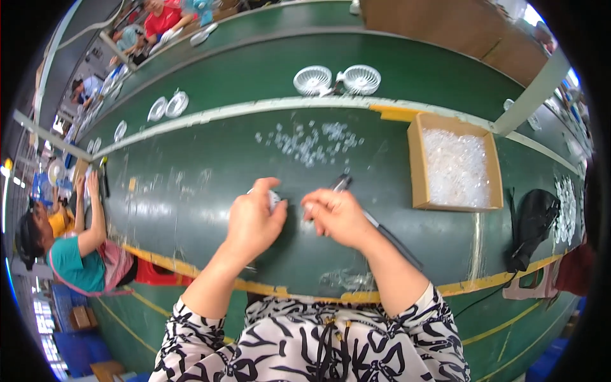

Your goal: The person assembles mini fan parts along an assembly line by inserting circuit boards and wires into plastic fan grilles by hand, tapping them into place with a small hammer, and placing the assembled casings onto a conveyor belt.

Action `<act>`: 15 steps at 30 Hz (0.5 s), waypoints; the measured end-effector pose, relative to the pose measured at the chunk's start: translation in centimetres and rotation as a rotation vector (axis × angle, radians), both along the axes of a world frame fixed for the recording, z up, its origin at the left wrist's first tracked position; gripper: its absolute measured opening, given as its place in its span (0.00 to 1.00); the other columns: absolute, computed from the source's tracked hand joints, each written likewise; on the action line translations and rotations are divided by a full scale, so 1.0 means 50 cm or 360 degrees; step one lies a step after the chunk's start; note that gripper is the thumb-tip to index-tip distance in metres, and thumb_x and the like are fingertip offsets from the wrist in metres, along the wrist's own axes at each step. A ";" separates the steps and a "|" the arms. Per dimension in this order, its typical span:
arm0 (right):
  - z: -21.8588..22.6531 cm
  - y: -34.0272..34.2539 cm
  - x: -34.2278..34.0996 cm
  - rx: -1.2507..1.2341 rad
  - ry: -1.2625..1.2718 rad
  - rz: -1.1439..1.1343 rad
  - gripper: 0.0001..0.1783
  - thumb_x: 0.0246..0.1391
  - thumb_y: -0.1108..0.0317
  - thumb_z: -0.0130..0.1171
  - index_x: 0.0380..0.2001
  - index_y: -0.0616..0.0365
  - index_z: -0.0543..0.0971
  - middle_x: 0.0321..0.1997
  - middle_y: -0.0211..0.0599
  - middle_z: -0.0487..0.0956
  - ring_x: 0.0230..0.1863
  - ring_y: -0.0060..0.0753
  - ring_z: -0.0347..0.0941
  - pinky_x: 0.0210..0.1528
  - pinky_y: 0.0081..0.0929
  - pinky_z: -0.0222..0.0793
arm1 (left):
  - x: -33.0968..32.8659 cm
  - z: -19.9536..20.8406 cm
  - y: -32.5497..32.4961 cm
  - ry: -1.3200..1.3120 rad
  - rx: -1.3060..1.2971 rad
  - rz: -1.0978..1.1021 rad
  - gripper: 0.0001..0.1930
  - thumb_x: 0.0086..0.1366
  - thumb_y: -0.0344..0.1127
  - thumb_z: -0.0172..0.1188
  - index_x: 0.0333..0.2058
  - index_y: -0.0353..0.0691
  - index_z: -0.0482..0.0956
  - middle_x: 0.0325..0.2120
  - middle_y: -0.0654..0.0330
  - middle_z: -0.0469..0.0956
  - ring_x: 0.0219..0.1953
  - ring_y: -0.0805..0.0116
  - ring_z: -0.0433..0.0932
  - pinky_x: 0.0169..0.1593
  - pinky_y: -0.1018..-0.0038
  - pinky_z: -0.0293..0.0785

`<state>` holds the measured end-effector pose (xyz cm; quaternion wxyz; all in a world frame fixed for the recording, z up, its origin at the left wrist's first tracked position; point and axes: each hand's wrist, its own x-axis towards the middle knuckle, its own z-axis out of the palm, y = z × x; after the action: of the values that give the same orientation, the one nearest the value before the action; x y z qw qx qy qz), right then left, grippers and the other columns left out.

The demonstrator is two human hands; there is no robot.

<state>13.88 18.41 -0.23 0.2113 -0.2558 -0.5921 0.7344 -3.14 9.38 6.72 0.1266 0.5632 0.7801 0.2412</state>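
Note:
Over the middle of the green work table, my left hand (251,219) is closed round a small white and dark part (275,200), mostly covered by my fingers. Just to its right, the fingers of my right hand (334,216) are pinched together; whatever is between them is too small to name. A long dark tool (396,244) lies on the table under my right hand, its far end (342,183) showing beyond the knuckles. Farther back, several small clear plastic pieces (310,151) are scattered on the tabletop.
An open cardboard box (417,172) of clear pieces stands to the right, near a black object (534,223). White round grilles (361,80) sit on the belt (242,73) behind the pale rail (254,109). A co-worker (76,254) sits at the left.

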 end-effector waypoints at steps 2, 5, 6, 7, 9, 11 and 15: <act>-0.008 0.007 0.002 0.0032 0.0060 -0.0033 0.10 0.67 0.68 0.54 0.45 0.61 0.80 0.31 0.31 0.82 0.20 0.14 0.71 0.20 0.15 0.65 | 0.026 -0.017 -0.037 -0.0141 -0.0004 -0.0051 0.19 0.59 0.34 0.67 0.48 0.35 0.76 0.20 0.53 0.78 0.24 0.51 0.80 0.30 0.60 0.74; 0.007 0.013 0.001 0.0090 0.0079 -0.0042 0.10 0.66 0.68 0.55 0.43 0.62 0.81 0.31 0.32 0.82 0.19 0.13 0.69 0.19 0.14 0.63 | 0.016 -0.023 -0.090 -0.0280 0.0390 -0.0171 0.14 0.62 0.27 0.63 0.46 0.33 0.77 0.28 0.52 0.82 0.31 0.52 0.80 0.35 0.63 0.76; 0.007 0.014 0.003 0.0115 0.0068 -0.0049 0.10 0.66 0.68 0.55 0.43 0.62 0.81 0.31 0.32 0.83 0.19 0.13 0.69 0.19 0.13 0.62 | 0.000 -0.027 -0.108 -0.0160 0.0471 -0.0184 0.13 0.61 0.25 0.62 0.46 0.33 0.77 0.31 0.51 0.82 0.34 0.51 0.80 0.37 0.62 0.75; 0.003 0.014 0.003 0.0116 0.0077 -0.0049 0.10 0.66 0.68 0.56 0.42 0.62 0.81 0.31 0.32 0.83 0.19 0.13 0.69 0.19 0.13 0.62 | -0.016 -0.027 -0.126 -0.0031 0.0555 -0.0201 0.13 0.61 0.24 0.61 0.45 0.33 0.77 0.34 0.51 0.82 0.37 0.50 0.80 0.39 0.62 0.75; 0.003 0.011 0.005 0.0117 0.0075 -0.0058 0.10 0.65 0.68 0.56 0.42 0.62 0.81 0.31 0.32 0.83 0.20 0.12 0.68 0.20 0.13 0.61 | -0.020 -0.016 -0.165 -0.0034 0.0486 -0.0199 0.15 0.57 0.17 0.56 0.45 0.32 0.76 0.40 0.48 0.81 0.41 0.47 0.78 0.44 0.59 0.75; -0.007 0.005 0.004 0.0119 0.0081 -0.0073 0.10 0.65 0.68 0.57 0.42 0.62 0.81 0.31 0.33 0.82 0.20 0.12 0.67 0.21 0.13 0.61 | -0.016 -0.029 -0.199 0.0032 0.0479 -0.0316 0.20 0.52 0.14 0.53 0.45 0.31 0.76 0.46 0.45 0.78 0.47 0.43 0.76 0.50 0.58 0.74; 0.011 -0.017 0.007 0.0103 0.0030 -0.0153 0.09 0.64 0.69 0.57 0.41 0.63 0.81 0.30 0.34 0.82 0.19 0.11 0.65 0.22 0.13 0.61 | 0.021 -0.050 -0.231 0.0045 0.0352 -0.0468 0.23 0.53 0.13 0.53 0.49 0.32 0.76 0.54 0.45 0.73 0.53 0.43 0.73 0.55 0.58 0.73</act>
<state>14.23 17.54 0.31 0.2600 -0.2701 -0.6006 0.7062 -2.09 -2.17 4.22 0.0868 0.6850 0.6598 0.2963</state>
